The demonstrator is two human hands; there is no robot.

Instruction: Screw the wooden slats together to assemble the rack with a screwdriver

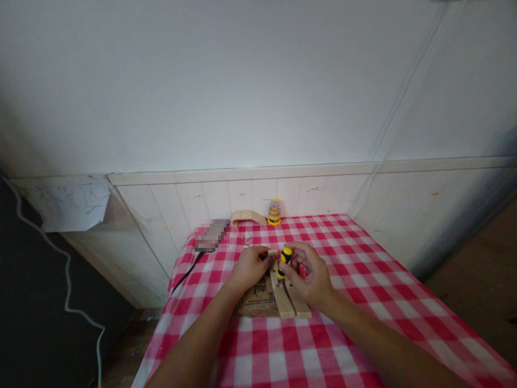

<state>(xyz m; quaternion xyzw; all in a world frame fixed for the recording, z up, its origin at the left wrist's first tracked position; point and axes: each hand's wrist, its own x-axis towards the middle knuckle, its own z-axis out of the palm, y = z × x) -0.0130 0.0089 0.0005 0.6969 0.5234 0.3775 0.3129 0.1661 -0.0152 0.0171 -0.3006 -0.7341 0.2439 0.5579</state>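
Observation:
My right hand [311, 272] is closed around a short yellow and black screwdriver [286, 255]. Its shaft points down, with the tip at a small dark spot on a pale wooden piece [285, 306]; whether it sits in a screw is too small to tell. A second wooden piece [302, 308] lies alongside to the right. My left hand [252, 265] is closed at the far end of the wood, thumb and fingers pinching a light wooden end [273, 252]. Beneath the wood lies a brown cardboard piece [254, 302] with dark printing.
At the back of the checked tablecloth [258, 350] stand a clear and yellow bit container [274, 212] and a bent wooden part [247, 216]. Several small screws [247, 238] lie before them. A blurred flat object [212, 235] with a black cord is at left. A wall [214, 199] borders the back.

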